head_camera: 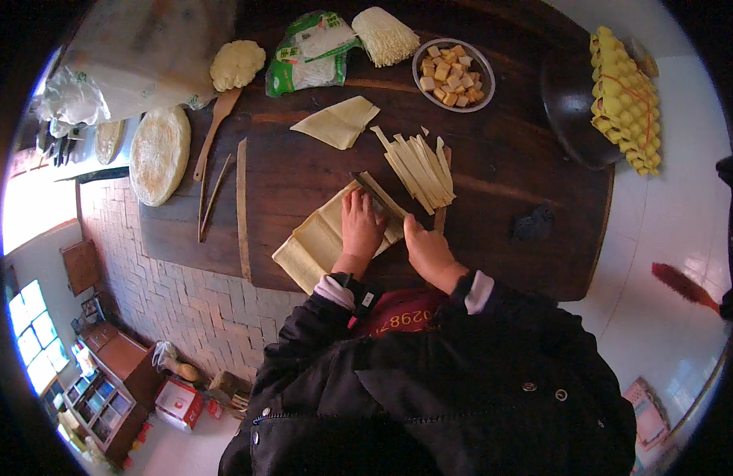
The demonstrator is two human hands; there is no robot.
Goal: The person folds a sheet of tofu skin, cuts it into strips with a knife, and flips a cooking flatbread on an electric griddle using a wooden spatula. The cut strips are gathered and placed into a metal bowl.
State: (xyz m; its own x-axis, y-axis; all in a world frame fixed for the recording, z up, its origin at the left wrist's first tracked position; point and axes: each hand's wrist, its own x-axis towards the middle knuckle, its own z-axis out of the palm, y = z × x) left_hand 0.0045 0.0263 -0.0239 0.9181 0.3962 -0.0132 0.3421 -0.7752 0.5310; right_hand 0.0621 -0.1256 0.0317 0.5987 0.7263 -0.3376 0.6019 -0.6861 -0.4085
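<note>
A folded stack of pale yellow tofu skin sheets point(313, 245) lies slantwise near the front edge of the dark wooden table. My left hand point(363, 226) presses down on the stack, fingertips close to the knife blade. In my right hand point(430, 252) is a kitchen knife point(380, 196), its narrow dark blade lying across the right end of the stack. The knife's handle is hidden in my grip. Just beyond the blade rests a pile of cut tofu skin strips point(418, 171). A separate folded piece of tofu skin point(338, 121) lies farther back.
At the back are a cauliflower point(238, 64), a green-and-white plastic package point(313, 53), enoki mushrooms point(385, 37) and a bowl of tofu cubes point(453, 102). Chopsticks point(214, 199), a wooden spatula point(214, 134) and round flatbread point(160, 156) lie left. Yellow egg trays point(627, 101) and a wok point(574, 116) stand right.
</note>
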